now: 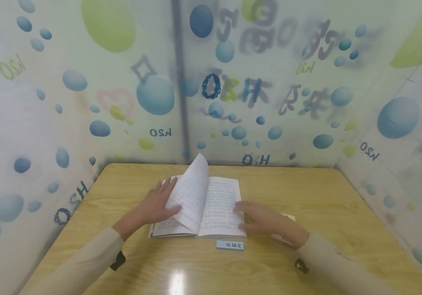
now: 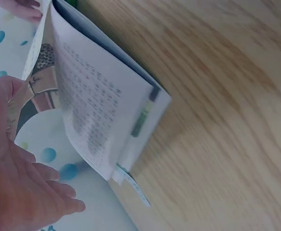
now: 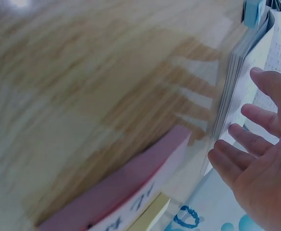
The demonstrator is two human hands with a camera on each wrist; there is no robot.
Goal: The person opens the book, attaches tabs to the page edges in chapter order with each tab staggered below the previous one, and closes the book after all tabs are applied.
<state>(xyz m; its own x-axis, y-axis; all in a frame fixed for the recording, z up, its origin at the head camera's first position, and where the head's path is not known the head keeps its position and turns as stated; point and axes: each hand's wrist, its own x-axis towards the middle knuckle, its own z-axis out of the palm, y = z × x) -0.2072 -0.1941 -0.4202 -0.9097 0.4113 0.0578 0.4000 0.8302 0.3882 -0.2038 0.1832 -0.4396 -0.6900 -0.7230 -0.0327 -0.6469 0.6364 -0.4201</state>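
Observation:
An open book (image 1: 223,205) with printed pages lies on the wooden table. One page (image 1: 192,192) stands lifted and curved over its left half. My left hand (image 1: 157,203) is at that left half, fingers extended, and its thumb touches the lifted page; in the left wrist view, the left hand (image 2: 30,178) shows its fingers spread. Beside the book's right edge is my right hand (image 1: 260,217), fingers loosely spread and holding nothing. The right wrist view has the right hand (image 3: 261,144) close to the page edges, palm visible.
A small light-blue labelled block (image 1: 230,245) lies just in front of the book. Partly hidden beneath the right forearm are a pink block (image 3: 131,187) with writing and a yellow block (image 3: 152,211). Patterned walls (image 1: 218,135) stand behind and beside the table (image 1: 288,184).

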